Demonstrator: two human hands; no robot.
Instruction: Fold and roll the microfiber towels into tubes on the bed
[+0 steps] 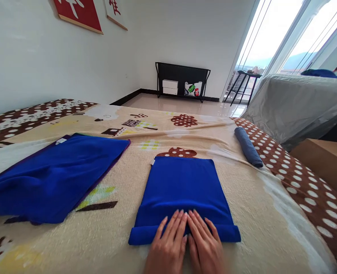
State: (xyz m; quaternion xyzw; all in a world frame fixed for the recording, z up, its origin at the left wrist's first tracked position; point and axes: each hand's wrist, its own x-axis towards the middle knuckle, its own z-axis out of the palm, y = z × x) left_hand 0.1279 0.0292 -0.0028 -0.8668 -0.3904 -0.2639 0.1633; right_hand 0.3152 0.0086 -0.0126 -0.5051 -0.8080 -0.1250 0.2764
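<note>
A cream patterned blanket (pixel 120 247) lay across a wide surface in a white-walled room, brown polka-dot fabric at its sides. On its left part spread a large blue cloth (pixel 57 175), loosely rumpled and edged in purple. Before the person, near the blanket's front, a smaller blue cloth (pixel 182 179) lay flat but for its near end, wound into a roll. A grey-blue roll (pixel 248 146) rested well apart at right. The left hand (pixel 168 247) and right hand (pixel 207 245) lay side by side on the wound end, fingers extended and uncurled, pressing rather than clutching. A small white label (pixel 152 162) stuck out at the far left corner.

The smaller cloth appeared light, soft and limp, unlikely to break but ready to wrinkle or loosen; its wound end, held evenly toward both tips, seemed the surest place to take hold. The hands covered the roll's middle, and whether the thumbs reached beneath it could not be told. The larger cloth ran out of frame at left, the wrists were cut off below, and the label's print was too small to read.
</note>
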